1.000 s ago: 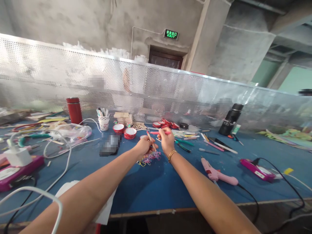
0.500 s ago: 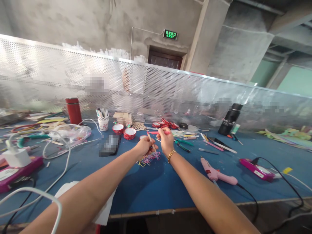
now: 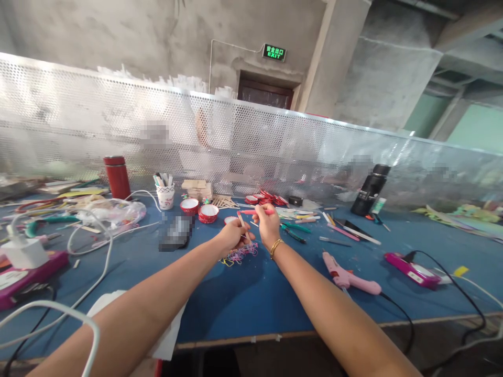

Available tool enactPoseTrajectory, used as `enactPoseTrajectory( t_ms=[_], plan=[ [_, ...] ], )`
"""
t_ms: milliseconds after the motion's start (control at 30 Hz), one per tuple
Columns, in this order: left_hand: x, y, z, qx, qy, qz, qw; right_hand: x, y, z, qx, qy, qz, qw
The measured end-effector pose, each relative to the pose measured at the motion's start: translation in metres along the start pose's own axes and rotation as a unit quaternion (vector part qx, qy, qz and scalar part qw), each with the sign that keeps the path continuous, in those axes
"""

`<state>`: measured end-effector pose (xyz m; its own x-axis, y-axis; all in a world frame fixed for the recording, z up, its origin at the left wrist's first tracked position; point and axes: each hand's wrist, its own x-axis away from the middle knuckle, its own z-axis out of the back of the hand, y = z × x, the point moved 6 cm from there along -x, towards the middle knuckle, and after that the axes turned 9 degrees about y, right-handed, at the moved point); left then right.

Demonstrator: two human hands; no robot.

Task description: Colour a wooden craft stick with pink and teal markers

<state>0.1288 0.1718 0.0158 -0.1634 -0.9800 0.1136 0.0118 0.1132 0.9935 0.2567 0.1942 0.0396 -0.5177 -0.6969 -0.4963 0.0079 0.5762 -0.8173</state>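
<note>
My left hand (image 3: 231,235) is closed around a pale wooden craft stick (image 3: 245,230), which slants upward with a reddish upper end. In my right hand (image 3: 268,226) a red marker pen (image 3: 248,212) is gripped, its tip pointing left at the stick's upper end. Whether tip and stick touch is too small to tell. Below both hands, a tangle of small coloured rubber bands (image 3: 240,255) lies on the blue table (image 3: 243,309). Green-handled pliers (image 3: 293,232) rest just right of my right hand.
Red-and-white tape rolls (image 3: 208,213), a phone (image 3: 176,233) and a paper cup of pens (image 3: 165,196) stand left of centre. A pink glue gun (image 3: 349,277) and a purple power strip (image 3: 412,269) lie right. White cables (image 3: 108,262) loop at left.
The view has shifted very slightly. Both hands keep almost the same pose, with the marker still at the stick's upper end.
</note>
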Motion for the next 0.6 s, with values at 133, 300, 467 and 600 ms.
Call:
enactPoseTrajectory(
  t_ms=[133, 300, 467, 600],
  plan=[
    [-0.0005, -0.0008, -0.0001, -0.002, -0.002, 0.001, 1.000, -0.0007, 0.0006, 0.0006, -0.014, 0.010, -0.005, 1.000],
    [0.0017, -0.0009, -0.0015, -0.002, -0.001, 0.002, 1.000, -0.0023, 0.0014, 0.0002, -0.009, 0.000, -0.011, 1.000],
    [0.0043, 0.0004, -0.0033, -0.001, -0.007, 0.002, 1.000, -0.0015, 0.0001, 0.0010, -0.016, 0.013, -0.019, 1.000],
    [0.0056, 0.0014, -0.0034, -0.003, -0.005, 0.003, 1.000, 0.0009, -0.0014, -0.0024, 0.001, -0.010, -0.003, 1.000]
  ],
)
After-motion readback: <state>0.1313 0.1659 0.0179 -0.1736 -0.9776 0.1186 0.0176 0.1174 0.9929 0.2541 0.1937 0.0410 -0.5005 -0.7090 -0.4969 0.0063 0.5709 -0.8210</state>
